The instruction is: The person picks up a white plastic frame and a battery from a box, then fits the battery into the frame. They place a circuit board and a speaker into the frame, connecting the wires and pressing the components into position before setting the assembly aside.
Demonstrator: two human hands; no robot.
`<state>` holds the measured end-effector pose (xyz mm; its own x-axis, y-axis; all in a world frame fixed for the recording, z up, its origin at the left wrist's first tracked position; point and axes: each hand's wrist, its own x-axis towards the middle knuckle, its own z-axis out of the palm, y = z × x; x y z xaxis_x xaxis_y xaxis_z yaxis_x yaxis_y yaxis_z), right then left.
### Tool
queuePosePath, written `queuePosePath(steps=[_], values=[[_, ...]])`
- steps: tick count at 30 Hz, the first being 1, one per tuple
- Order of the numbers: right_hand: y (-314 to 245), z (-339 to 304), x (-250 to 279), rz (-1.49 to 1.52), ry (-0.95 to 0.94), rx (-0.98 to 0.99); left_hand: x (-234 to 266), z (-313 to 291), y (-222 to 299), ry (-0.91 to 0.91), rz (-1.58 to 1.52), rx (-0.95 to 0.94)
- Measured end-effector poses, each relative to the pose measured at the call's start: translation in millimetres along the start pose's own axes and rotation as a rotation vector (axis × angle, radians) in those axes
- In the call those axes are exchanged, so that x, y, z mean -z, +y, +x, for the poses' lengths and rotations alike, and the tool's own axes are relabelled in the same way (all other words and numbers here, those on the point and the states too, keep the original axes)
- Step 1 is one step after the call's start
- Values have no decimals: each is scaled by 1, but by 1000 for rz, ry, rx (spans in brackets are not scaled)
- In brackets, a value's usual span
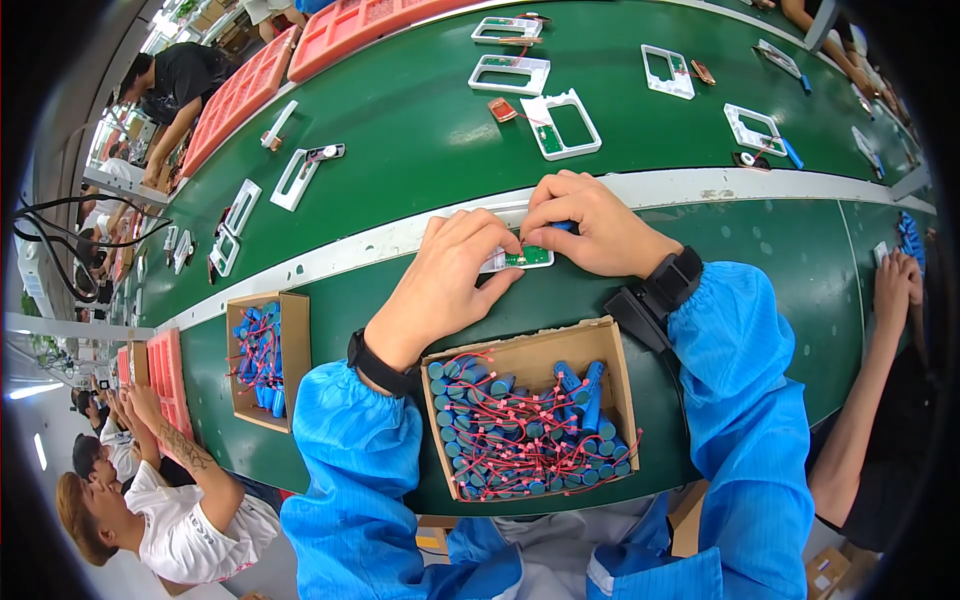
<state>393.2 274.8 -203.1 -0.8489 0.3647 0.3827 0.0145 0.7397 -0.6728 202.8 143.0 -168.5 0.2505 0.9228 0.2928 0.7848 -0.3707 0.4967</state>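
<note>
A white plastic frame with a green circuit board [530, 257] lies at the near side of the white rail, between my two hands. My left hand [440, 285] is closed on the frame from the left, thumb at its near edge and fingertips over the board. Around a blue cylindrical battery [564, 227], mostly covered by the fingers, my right hand [595, 225] is closed. Its fingertips meet the left ones above the board, where the small wire or plug is hidden. Close in front of me stands a cardboard box [627, 400] full of blue batteries with red leads and plugs.
A smaller cardboard box [297, 345] of batteries stands at the left. Beyond the white rail [720, 187], several white frames [575, 150] with boards and wires lie on the green belt [400, 130]. Red trays [235, 110] line the far side. Co-workers sit left and right.
</note>
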Motion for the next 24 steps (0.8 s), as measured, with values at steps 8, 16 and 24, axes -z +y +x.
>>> queuePosePath(steps=[8, 16, 24], values=[[2, 0, 3, 43, -14, -11, 3, 3, 3, 2, 11, 4], [-6, 2, 7, 225, -19, -83, 4, 5, 2, 143, 84, -93], [-9, 2, 12, 249, -52, -32, 5, 8, 6, 177, 80, -152]])
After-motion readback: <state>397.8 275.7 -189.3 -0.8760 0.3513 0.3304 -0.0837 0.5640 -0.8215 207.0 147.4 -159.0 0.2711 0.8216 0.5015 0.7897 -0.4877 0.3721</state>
